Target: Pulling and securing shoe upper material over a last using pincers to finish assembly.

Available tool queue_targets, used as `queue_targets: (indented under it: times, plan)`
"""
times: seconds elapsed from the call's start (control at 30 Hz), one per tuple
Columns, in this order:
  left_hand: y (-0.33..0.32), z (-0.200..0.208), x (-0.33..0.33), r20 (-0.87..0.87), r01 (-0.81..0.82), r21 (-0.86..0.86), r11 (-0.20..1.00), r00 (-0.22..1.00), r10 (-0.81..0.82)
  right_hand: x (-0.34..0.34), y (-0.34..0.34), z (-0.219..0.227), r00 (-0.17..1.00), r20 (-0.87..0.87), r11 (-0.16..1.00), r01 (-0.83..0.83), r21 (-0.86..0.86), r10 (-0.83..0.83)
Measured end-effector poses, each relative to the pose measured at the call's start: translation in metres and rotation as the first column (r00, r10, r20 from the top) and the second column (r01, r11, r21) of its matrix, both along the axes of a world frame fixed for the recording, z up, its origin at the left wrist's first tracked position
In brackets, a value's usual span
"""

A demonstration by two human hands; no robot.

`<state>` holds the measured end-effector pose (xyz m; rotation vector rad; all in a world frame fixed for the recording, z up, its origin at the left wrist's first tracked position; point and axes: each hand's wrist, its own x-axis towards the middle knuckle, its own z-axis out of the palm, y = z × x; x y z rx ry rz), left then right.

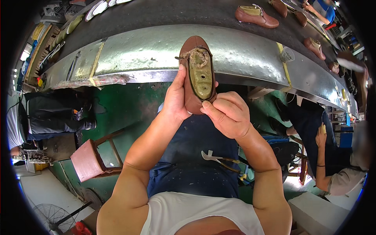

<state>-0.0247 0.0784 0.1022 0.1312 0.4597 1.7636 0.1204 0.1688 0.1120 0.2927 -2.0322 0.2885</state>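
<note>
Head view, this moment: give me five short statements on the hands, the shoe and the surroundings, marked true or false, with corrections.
1. The left hand grips the side of the brown shoe. True.
2. The right hand holds the silver-headed tool. False: the tool lies at the person's lap, and the right hand's fingertips are at the shoe's near end.
3. The stool with the pink seat is on the person's right. False: it is on the left.
4. A second shoe, also brown, stands on the bench, right of the picture's middle. True.
5. The fan is in the upper right corner. False: it is at lower left.
</note>
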Motion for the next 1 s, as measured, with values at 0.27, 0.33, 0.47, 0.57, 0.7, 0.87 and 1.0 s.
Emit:
queue_targets:
  times: [0.27, 0.33, 0.47, 0.57, 0.7, 0.87, 1.0]
  plan:
    - [-0.015, 0.005, 0.011, 0.009, -0.027, -0.079, 0.996, 1.0, 0.028, -0.011, -0.001, 0.029, 0.996, 0.087, 0.986, 0.003, -0.166, 0.012]
    - [-0.018, 0.015, 0.021, -0.062, -0.042, -0.075, 0.996, 0.997, 0.037, -0.023, 0.003, 0.042, 0.936, 0.321, 0.983, -0.104, -0.151, 0.148]
    - [-0.017, 0.013, 0.02, -0.025, -0.082, -0.059, 0.995, 0.996, 0.081, -0.029, 0.003, 0.039, 0.943, 0.27, 0.962, -0.13, -0.241, 0.196]
    - [-0.019, 0.01, 0.013, 0.038, -0.046, 0.001, 0.999, 0.998, 0.046, -0.035, 0.001, 0.038, 0.956, 0.21, 0.951, -0.142, -0.274, 0.203]
    - [-0.02, -0.005, 0.006, 0.035, 0.02, 0.154, 0.988, 0.999, -0.026, -0.034, -0.001, 0.034, 0.937, 0.251, 0.947, -0.17, -0.272, 0.241]
    - [-0.009, -0.003, -0.021, -0.146, 0.126, -0.029, 0.992, 0.981, -0.129, -0.003, 0.074, 0.008, 0.946, 0.318, 0.9, 0.193, -0.392, -0.064]
    - [0.049, 0.01, -0.051, -0.162, 0.072, -0.116, 0.991, 0.983, -0.091, 0.02, 0.161, -0.035, 0.66, 0.503, 0.77, 0.638, 0.016, -0.558]
